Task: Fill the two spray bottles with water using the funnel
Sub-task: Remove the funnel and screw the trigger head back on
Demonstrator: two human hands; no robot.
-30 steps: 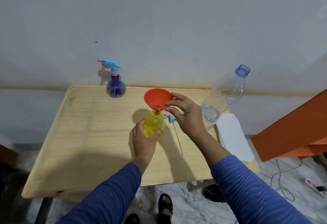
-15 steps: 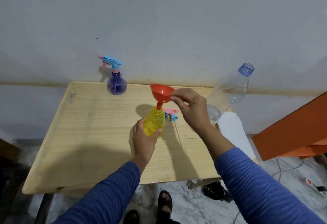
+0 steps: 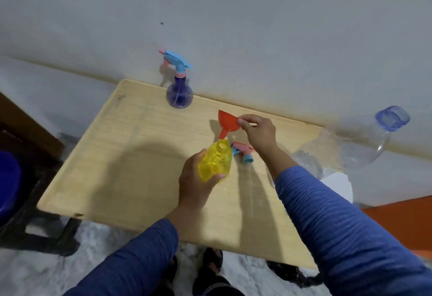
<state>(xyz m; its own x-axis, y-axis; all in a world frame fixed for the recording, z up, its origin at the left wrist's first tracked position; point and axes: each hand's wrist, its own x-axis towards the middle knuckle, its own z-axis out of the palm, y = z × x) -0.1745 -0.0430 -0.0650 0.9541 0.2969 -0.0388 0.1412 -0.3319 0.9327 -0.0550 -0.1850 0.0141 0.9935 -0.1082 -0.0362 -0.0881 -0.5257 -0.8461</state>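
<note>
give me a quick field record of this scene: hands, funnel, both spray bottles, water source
left hand: grip on open-necked yellow plastic spray bottle
right hand: pinching rim of red plastic funnel, spout just above the yellow neck
loose trigger head: lying on wooden table
purple spray bottle: capped, upright by wall
clear plastic water bottle: uncapped, at right

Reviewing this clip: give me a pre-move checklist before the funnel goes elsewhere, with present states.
1. Funnel clear of the yellow spray bottle neck: ok, spout just above it.
2. Right hand grips funnel rim: ok.
3. Left hand holds yellow bottle: ok, tilted.
4. Yellow bottle filled: cannot tell.
5. Purple spray bottle open for the funnel: not ok, trigger head on.
6. Loose trigger head within reach on table: ok.
</note>
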